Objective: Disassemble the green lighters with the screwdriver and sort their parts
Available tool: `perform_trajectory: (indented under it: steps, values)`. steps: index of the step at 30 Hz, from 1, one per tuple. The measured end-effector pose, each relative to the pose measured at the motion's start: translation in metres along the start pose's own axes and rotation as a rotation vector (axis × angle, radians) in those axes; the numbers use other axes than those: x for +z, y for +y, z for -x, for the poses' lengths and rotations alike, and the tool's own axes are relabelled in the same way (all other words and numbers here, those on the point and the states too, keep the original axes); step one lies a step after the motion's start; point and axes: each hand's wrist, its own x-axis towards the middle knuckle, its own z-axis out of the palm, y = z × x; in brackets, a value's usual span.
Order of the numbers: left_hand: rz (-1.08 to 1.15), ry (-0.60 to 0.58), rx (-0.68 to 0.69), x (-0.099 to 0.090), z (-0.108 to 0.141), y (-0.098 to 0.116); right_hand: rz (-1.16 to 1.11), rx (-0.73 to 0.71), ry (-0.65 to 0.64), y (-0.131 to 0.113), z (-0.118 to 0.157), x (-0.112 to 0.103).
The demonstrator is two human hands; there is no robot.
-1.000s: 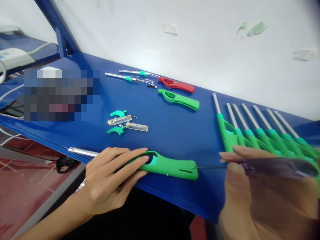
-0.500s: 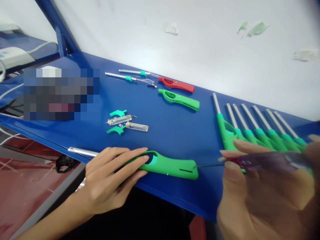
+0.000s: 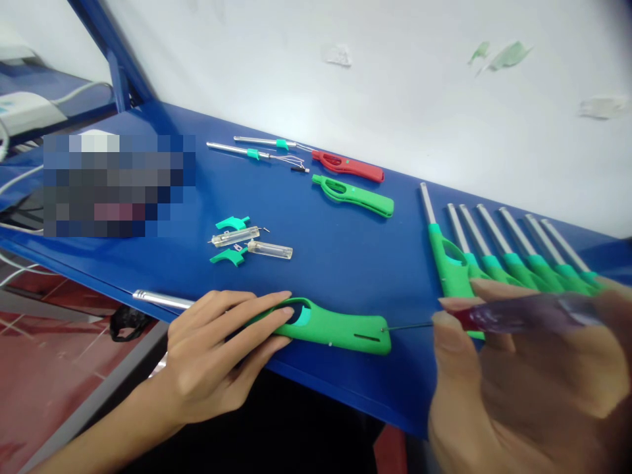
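My left hand (image 3: 222, 349) is wrapped over the trigger end of a green lighter (image 3: 340, 328), pressing it against the blue table near its front edge. The lighter's metal tube (image 3: 158, 299) sticks out to the left of that hand. My right hand (image 3: 523, 382) grips a screwdriver (image 3: 513, 315) with a dark red, see-through handle. Its thin shaft points left, and the tip meets a small screw at the lighter's right end. Motion blurs part of my right hand and the handle.
Several green lighters (image 3: 516, 263) lie in a row at the right. Behind are a red casing (image 3: 350, 166), a green casing (image 3: 355, 197) and two metal tubes (image 3: 232, 150) with wires. Clear fuel tanks (image 3: 270, 249) and teal triggers (image 3: 230, 257) lie at centre left.
My right hand and the screwdriver handle have shifted slightly and turned, while the tip stays at the screw. My left hand and the lighter have hardly moved.
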Motion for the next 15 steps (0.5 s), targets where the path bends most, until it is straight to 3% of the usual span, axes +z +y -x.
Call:
perform_trajectory:
  steps: [3,10,15]
  values:
    - [-0.001,0.002,-0.005,0.0,0.001,0.0,0.0,0.023,0.008,0.0,0.0,0.001]
    - [0.001,-0.004,-0.008,0.0,0.0,0.0,0.073,-0.042,-0.19,0.003,-0.002,-0.008]
    - [-0.003,0.002,-0.011,0.0,0.0,0.001,0.117,-0.029,-0.164,0.005,0.0,-0.014]
